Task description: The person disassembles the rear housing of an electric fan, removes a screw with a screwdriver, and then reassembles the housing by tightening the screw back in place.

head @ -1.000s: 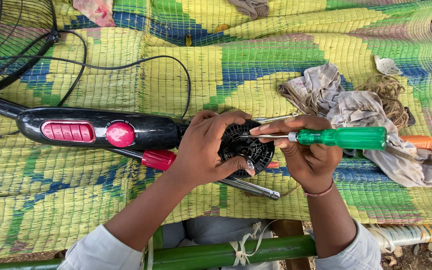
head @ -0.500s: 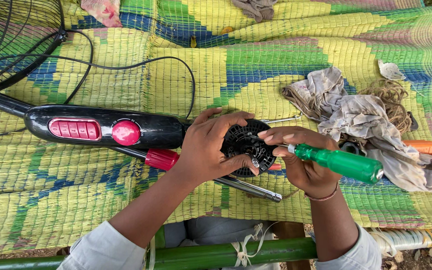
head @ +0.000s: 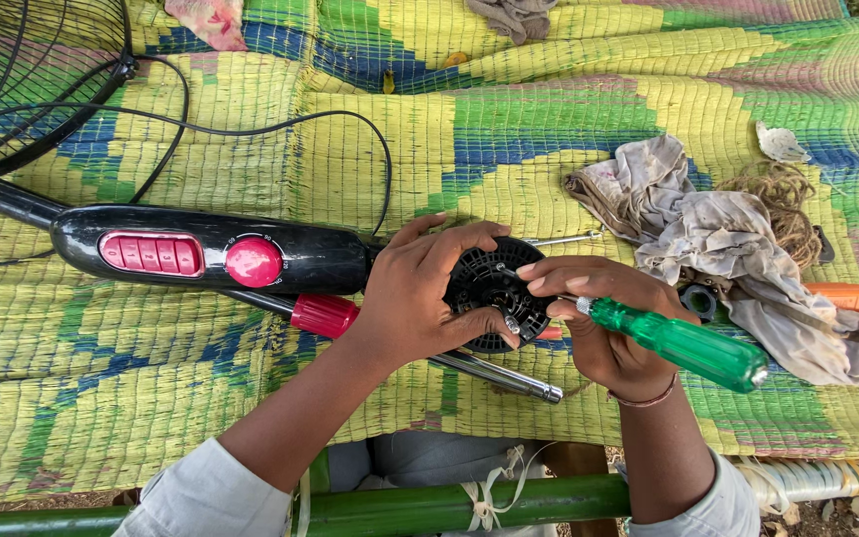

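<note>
Green-handled screwdriver (head: 683, 345), translucent plastic grip with a thin steel shaft, sits clenched in the right hand (head: 603, 328), its tip set against the face of a round black vented plastic motor housing (head: 494, 293). That housing lies on a woven yellow, green and blue plastic mat (head: 509, 129), at the end of a glossy black fan neck with pink push-buttons and a pink dial (head: 216, 257). Left hand (head: 420, 293) curls closed round the housing's near edge, steadying it. Judging by the tip's placement, a screw on the housing is being worked; whether it is half out or seated cannot be told, and the housing itself appears unopened. Under the neck lies a chromed metal tube with a red collar (head: 322, 314). A wire fan guard (head: 22, 89) and black power cord (head: 280, 124) rest up-left. Crumpled grey-beige rags (head: 728, 249) lie to the right, touching an orange-handled tool (head: 840, 294).
</note>
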